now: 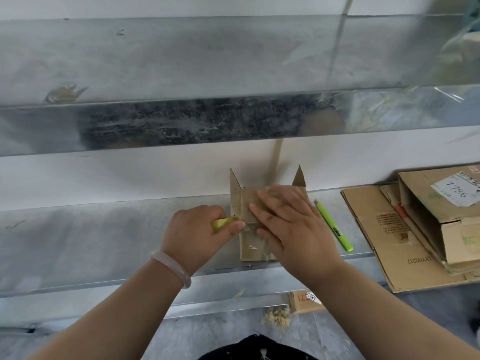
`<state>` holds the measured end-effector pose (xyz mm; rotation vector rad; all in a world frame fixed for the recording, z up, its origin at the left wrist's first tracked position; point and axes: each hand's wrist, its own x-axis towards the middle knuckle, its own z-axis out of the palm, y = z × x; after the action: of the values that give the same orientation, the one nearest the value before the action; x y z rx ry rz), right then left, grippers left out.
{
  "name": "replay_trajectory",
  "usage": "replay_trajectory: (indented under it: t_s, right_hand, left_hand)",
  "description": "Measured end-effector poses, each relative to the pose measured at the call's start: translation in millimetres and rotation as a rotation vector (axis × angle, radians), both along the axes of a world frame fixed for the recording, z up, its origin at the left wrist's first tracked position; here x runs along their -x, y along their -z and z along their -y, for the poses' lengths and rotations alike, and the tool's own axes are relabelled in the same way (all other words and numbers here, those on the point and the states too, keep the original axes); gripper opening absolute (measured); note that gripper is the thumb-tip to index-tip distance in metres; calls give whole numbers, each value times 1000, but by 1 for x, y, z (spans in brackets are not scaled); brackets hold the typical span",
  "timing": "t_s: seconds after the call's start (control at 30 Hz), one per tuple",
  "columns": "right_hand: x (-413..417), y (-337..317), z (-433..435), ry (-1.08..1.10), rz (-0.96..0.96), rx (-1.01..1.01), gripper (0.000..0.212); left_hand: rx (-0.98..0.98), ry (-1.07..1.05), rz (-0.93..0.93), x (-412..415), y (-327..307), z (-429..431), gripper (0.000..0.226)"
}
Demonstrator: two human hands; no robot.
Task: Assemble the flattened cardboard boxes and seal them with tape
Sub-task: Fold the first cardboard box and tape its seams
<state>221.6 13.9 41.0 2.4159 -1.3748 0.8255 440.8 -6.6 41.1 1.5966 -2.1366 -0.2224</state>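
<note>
Fingers of the left hand clamp a yellow-green tape roll beside the small brown cardboard box on the desk. The right hand presses it, fingers straight. Sealing seems underway; next, cutting the strip.

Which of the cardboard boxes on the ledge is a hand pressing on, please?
The small box under the right hand, two flaps standing up; the stacked boxes to its right lie untouched.

You wear a pale, milky, smooth round bangle on the wrist of your left hand, your forearms are bare, and black clothing shows below.
</note>
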Motion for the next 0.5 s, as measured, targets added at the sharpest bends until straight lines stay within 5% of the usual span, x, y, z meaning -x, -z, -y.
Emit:
replay_trajectory:
  t_s: [0.27, 0.5]
  right_hand:
    - [-9, 6, 2, 52, 113, 37, 28]
    - [-5, 7, 2, 24, 123, 29, 27]
  left_hand:
    - [28, -25, -28, 8, -3, -5, 52]
    - [119, 178, -218, -5, -9, -3, 41]
